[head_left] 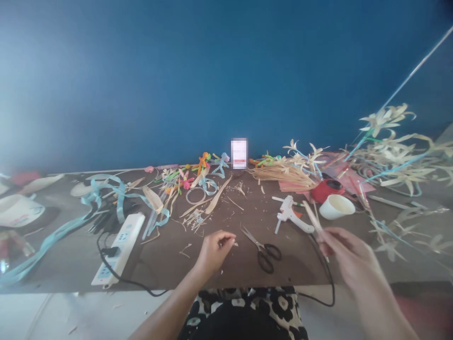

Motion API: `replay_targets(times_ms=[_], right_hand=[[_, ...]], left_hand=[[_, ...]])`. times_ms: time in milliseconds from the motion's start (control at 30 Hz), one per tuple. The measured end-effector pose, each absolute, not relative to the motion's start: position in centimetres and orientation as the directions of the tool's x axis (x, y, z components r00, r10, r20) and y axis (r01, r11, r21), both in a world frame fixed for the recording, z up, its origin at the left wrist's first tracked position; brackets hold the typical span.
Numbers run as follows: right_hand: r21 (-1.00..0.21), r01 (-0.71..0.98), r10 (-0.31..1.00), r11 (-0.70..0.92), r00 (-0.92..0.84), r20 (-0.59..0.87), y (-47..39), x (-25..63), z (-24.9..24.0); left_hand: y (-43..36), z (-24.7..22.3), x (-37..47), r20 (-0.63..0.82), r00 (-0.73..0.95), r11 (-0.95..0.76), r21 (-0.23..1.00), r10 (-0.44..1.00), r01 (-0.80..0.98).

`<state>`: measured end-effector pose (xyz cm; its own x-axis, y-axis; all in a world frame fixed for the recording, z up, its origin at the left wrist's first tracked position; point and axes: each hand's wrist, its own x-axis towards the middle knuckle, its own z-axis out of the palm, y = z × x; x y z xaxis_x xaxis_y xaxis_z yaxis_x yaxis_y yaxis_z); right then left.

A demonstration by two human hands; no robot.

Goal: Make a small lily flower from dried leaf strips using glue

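My left hand [216,249] is closed just above the table, its fingers curled to a pinch; I cannot make out what they hold, if anything. To its right lie black-handled scissors [262,249], blades pointing up and left. My right hand [348,250] is raised at the right, blurred by motion, its fingers closed on a pale corn husk strip [311,218] that points up and left. Behind that strip a white hot glue gun [290,215] rests on its side. A white cup [337,207] leans tilted beside a red round object [327,189].
A white power strip [122,248] with a black cable lies left, near blue ribbon [63,241]. Dried husks [217,198] and scraps litter the middle. Pipe-cleaner figures [203,163] and a pixelated bright screen [239,153] stand by the blue wall. Husk flowers [385,118] crowd the right.
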<state>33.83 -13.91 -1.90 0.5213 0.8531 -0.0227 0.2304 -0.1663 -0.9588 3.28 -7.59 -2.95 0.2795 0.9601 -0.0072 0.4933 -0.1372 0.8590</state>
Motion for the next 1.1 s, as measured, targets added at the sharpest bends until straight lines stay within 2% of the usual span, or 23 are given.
replay_targets(times_ms=[33, 100, 200, 367, 600, 800, 1100], right_hand=[[-0.99, 0.024, 0.911, -0.138, 0.395, -0.117, -13.5, 31.7, -1.4], [-0.964, -0.221, 0.954, -0.15, 0.222, -0.199, -12.8, 27.9, -0.7], [-0.911, -0.342, 0.954, -0.229, 0.107, -0.28, -11.8, 23.8, -0.3], [-0.93, -0.299, 0.967, -0.214, 0.066, -0.244, -11.0, 21.0, -0.8], [-0.957, -0.218, 0.977, -0.193, 0.046, -0.208, -10.7, 20.2, -1.0], [-0.984, -0.109, 0.99, -0.142, 0.003, -0.143, -10.8, 20.3, -0.2], [-0.989, -0.035, 0.99, -0.141, -0.032, -0.14, -11.1, 20.6, -0.3]], left_hand=[[-7.5, -2.4, 4.1, -0.021, 0.302, -0.125, 0.881, 0.953, 0.456], [-7.3, -1.3, 5.8, -0.039, 0.345, -0.096, 0.925, 0.938, 0.367], [-6.8, 0.2, 7.6, -0.047, 0.38, -0.037, 0.977, 0.924, 0.211], [-6.3, 0.8, 7.9, -0.039, 0.345, 0.019, 0.998, 0.938, 0.061], [-6.1, -0.4, 7.3, -0.133, 0.278, 0.158, 0.985, 0.951, -0.07], [-5.5, 0.4, 7.4, -0.1, 0.192, 0.141, 0.967, 0.976, -0.214], [-5.1, 0.4, 7.1, -0.051, 0.071, 0.065, 0.974, 0.996, -0.219]])
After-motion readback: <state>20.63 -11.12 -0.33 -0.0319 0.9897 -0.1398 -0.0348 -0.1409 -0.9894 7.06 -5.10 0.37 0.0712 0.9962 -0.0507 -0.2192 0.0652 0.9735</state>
